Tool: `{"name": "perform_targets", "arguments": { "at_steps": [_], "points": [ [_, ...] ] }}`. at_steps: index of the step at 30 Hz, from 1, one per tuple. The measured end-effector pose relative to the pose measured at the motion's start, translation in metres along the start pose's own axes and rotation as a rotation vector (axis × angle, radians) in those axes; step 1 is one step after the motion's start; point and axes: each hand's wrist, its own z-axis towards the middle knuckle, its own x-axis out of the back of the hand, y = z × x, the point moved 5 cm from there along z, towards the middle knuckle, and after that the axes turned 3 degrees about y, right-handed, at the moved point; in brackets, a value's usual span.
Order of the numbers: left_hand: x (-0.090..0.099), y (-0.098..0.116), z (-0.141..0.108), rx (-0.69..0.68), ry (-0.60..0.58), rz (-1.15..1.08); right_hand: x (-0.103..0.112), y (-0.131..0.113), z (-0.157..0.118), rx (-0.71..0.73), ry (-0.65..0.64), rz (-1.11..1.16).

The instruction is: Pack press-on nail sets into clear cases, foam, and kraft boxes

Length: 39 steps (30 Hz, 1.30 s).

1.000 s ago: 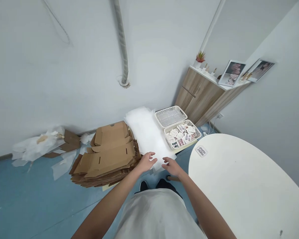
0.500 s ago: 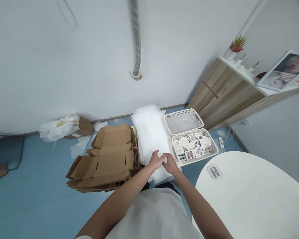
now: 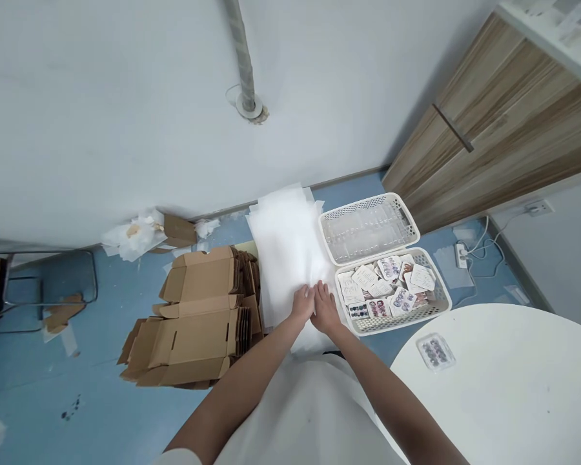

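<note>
A stack of thin white sheets (image 3: 285,239), perhaps packing foam, lies right in front of me. My left hand (image 3: 302,305) is closed at the near part of the top sheet, thumb and fingers pinching its surface. Beside it, almost touching, my right hand (image 3: 325,309) lies on the same sheet with fingers stretched forward. A small ridge rises in the sheet just beyond the fingertips. To the left are flattened brown cardboard boxes (image 3: 193,329) in a pile.
Right of the sheets, one white basket (image 3: 336,261) holds clear plastic trays; another (image 3: 443,290) holds cards and small packs. A clear pack (image 3: 434,352) rests on the round white table (image 3: 508,387). Behind stand a wooden cabinet (image 3: 503,110) and a power strip (image 3: 461,255).
My view has tilted down and come closer. The hands, earlier with thumbs and fingers raised near each other, now lie lower on the sheet, the right one flatter.
</note>
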Motion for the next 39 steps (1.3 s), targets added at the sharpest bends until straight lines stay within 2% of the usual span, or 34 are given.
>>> {"name": "perform_targets", "arguments": {
  "at_steps": [5,9,11,15,17,20,23,28,31,36,39],
  "points": [
    [0.005,-0.004,0.007,-0.022,0.054,-0.17,0.001,-0.022,-0.006,0.174,-0.082,-0.073],
    [0.017,-0.009,0.012,0.044,0.162,-0.23,0.01,-0.029,-0.006,0.258,-0.052,0.043],
    [0.023,-0.008,0.013,0.053,0.205,-0.219,0.017,-0.025,-0.003,0.228,0.031,0.13],
    [0.033,-0.007,0.01,0.046,0.226,-0.198,0.031,-0.008,0.006,0.016,0.247,0.31],
    [0.035,-0.007,0.007,0.044,0.22,-0.197,0.035,-0.004,0.012,-0.037,0.278,0.404],
    [0.035,-0.008,0.003,0.046,0.187,-0.218,0.041,-0.006,0.018,-0.01,0.273,0.477],
    [0.033,-0.009,-0.001,0.056,0.139,-0.259,0.046,-0.009,0.021,0.034,0.283,0.413],
    [0.039,-0.009,-0.015,0.036,0.126,-0.229,0.055,-0.014,0.016,0.055,0.297,0.179],
    [0.042,-0.007,-0.026,0.014,0.066,-0.208,0.067,-0.027,0.009,0.143,0.284,0.047],
    [0.049,0.005,-0.044,-0.086,-0.016,-0.151,0.093,-0.057,-0.019,0.257,0.321,-0.088],
    [0.055,0.013,-0.055,-0.152,-0.067,-0.129,0.112,-0.071,-0.045,0.272,0.432,-0.062]
  ]
}}
